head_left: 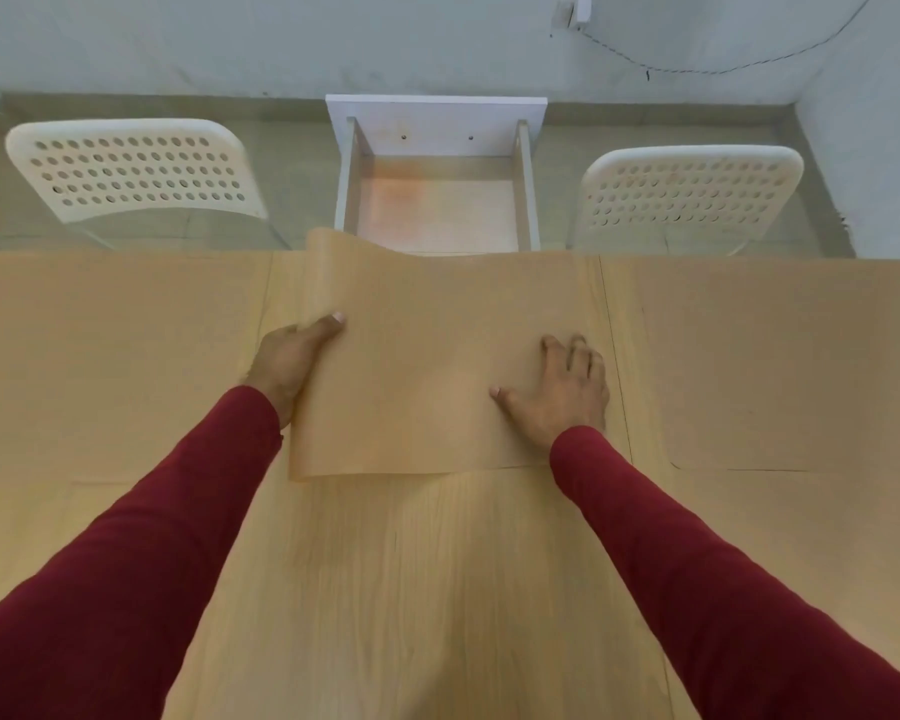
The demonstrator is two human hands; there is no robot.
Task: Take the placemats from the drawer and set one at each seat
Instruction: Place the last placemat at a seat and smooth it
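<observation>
A tan, wood-coloured placemat lies across the middle of the table, its far left corner curling upward. My left hand grips its left edge, thumb on top. My right hand presses flat on its right part, fingers spread. Beyond the table's far edge the white drawer stands pulled open, and its bottom looks bare. Another placemat lies flat on the right side of the table and one on the left side.
Two white perforated chairs stand across the table, one at the far left and one at the far right. The light wood table fills the foreground. A grey wall with a cable runs behind.
</observation>
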